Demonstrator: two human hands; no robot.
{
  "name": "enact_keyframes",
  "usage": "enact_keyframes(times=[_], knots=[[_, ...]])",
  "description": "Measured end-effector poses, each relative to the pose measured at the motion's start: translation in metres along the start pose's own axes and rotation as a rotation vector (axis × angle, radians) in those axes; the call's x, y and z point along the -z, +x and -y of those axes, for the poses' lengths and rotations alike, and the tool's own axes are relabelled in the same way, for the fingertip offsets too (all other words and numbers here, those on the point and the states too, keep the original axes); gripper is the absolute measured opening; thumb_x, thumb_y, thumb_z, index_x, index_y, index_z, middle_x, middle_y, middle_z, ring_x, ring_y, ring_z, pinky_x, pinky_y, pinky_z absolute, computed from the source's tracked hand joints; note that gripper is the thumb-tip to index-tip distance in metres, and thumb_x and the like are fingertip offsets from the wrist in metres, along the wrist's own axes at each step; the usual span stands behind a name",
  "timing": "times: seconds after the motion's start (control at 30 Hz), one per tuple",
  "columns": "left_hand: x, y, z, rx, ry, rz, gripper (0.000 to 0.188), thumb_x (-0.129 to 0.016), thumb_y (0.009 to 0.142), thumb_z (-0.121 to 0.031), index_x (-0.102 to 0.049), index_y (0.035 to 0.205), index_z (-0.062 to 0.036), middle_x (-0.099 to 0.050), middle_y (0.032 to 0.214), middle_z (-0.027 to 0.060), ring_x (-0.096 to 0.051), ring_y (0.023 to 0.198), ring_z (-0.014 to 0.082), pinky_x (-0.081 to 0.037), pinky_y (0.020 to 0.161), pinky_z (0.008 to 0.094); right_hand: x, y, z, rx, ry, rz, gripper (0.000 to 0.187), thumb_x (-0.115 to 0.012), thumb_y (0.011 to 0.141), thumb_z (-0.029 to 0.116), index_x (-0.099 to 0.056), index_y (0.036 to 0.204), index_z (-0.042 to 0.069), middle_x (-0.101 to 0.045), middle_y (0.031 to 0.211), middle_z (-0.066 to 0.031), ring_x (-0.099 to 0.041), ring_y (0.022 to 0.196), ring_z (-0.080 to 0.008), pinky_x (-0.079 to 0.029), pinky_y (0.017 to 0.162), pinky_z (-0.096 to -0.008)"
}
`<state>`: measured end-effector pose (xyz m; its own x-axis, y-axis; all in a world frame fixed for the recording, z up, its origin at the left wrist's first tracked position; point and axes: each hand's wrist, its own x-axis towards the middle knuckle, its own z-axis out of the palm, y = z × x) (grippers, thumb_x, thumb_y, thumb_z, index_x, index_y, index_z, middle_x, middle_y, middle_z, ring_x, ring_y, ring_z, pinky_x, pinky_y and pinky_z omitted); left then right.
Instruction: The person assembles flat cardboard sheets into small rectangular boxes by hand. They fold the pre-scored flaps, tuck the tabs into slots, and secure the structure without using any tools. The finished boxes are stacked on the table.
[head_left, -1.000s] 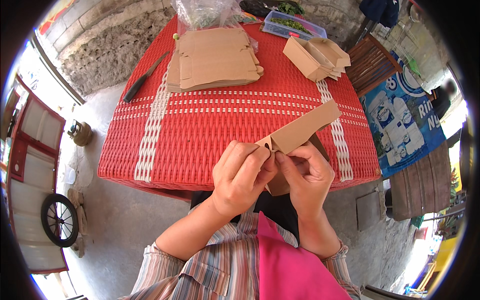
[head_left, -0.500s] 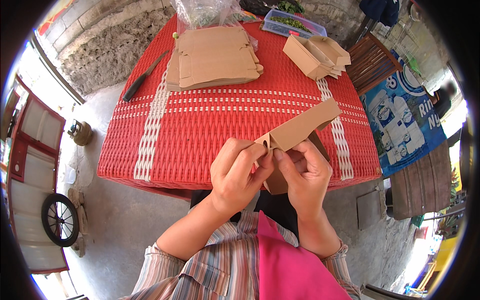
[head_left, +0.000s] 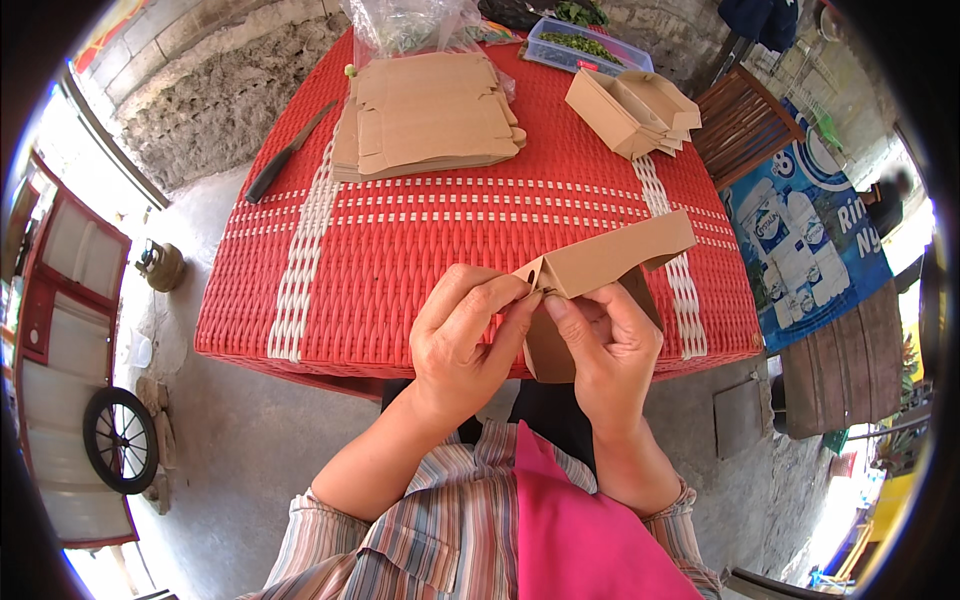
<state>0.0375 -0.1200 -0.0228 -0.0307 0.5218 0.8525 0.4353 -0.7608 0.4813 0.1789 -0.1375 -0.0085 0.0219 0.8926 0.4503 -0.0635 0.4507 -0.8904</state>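
A brown cardboard box (head_left: 625, 253), partly folded, is held up over the near edge of the red woven table (head_left: 420, 245). My left hand (head_left: 462, 340) pinches the box's left corner, beside a small dark slot. Opposite it, my right hand (head_left: 607, 350) grips the same corner from the right, thumb on the front and fingers bent behind the panel. One brown panel hangs below, between the two hands. Part of the box is hidden behind my right fingers. Farther back lies a stack of flat cardboard blanks (head_left: 430, 115).
Folded cardboard boxes (head_left: 630, 112) sit at the back right, near a clear plastic tub (head_left: 585, 48) of chopped greens. A dark-handled knife (head_left: 290, 155) lies left of the stack. Behind the stack is a clear plastic bag (head_left: 412, 28). A wooden chair (head_left: 745, 120) stands at the right.
The box's upper panel has tilted slightly and its far end has shifted right and down a little. My left hand has moved slightly left; both hands keep their hold.
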Motion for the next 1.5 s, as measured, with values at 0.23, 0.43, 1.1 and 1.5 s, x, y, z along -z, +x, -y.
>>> enact_keyframes(times=[0.23, 0.43, 1.1, 1.5], knots=[[0.007, 0.004, 0.002, -0.007, 0.010, 0.087, 0.023, -0.073, 0.076, 0.006, -0.067, 0.097, 0.0009, -0.062, 0.087, 0.0115, -0.061, 0.073, 0.0261, -0.050, 0.063, 0.0352, 0.002, 0.002, 0.001, 0.031, -0.131, 0.031, 0.011, -0.064, 0.093, -0.005, -0.064, 0.104, -0.007, -0.070, 0.098, -0.0088, -0.068, 0.093, -0.0123, -0.054, 0.082, -0.0253], [0.018, 0.016, 0.003, 0.046, -0.047, 0.178, 0.020, -0.073, 0.076, 0.005, -0.067, 0.095, 0.0009, -0.062, 0.087, 0.0115, -0.063, 0.074, 0.0266, -0.052, 0.064, 0.0356, 0.003, 0.003, -0.002, -0.048, 0.017, -0.010, 0.014, -0.066, 0.092, -0.002, -0.066, 0.105, -0.007, -0.071, 0.098, -0.0091, -0.068, 0.092, -0.0128, -0.055, 0.082, -0.0266], [0.005, 0.002, 0.000, -0.050, 0.007, -0.012, 0.032, -0.073, 0.075, 0.010, -0.066, 0.105, 0.0030, -0.068, 0.090, 0.0138, -0.066, 0.075, 0.0260, -0.053, 0.065, 0.0326, -0.005, -0.002, -0.005, 0.090, -0.093, -0.098, 0.013, -0.070, 0.085, -0.009, -0.066, 0.097, -0.004, -0.069, 0.092, -0.0089, -0.066, 0.086, -0.0122, -0.052, 0.077, -0.0256], [0.013, 0.021, -0.006, -0.175, 0.108, 0.120, 0.028, -0.070, 0.073, 0.012, -0.067, 0.100, 0.0040, -0.068, 0.088, 0.0153, -0.067, 0.076, 0.0266, -0.054, 0.064, 0.0325, -0.004, 0.002, -0.010, 0.144, -0.219, -0.136, 0.014, -0.072, 0.084, -0.006, -0.068, 0.098, -0.003, -0.070, 0.087, -0.0085, -0.066, 0.079, -0.0118, -0.051, 0.071, -0.0248]])
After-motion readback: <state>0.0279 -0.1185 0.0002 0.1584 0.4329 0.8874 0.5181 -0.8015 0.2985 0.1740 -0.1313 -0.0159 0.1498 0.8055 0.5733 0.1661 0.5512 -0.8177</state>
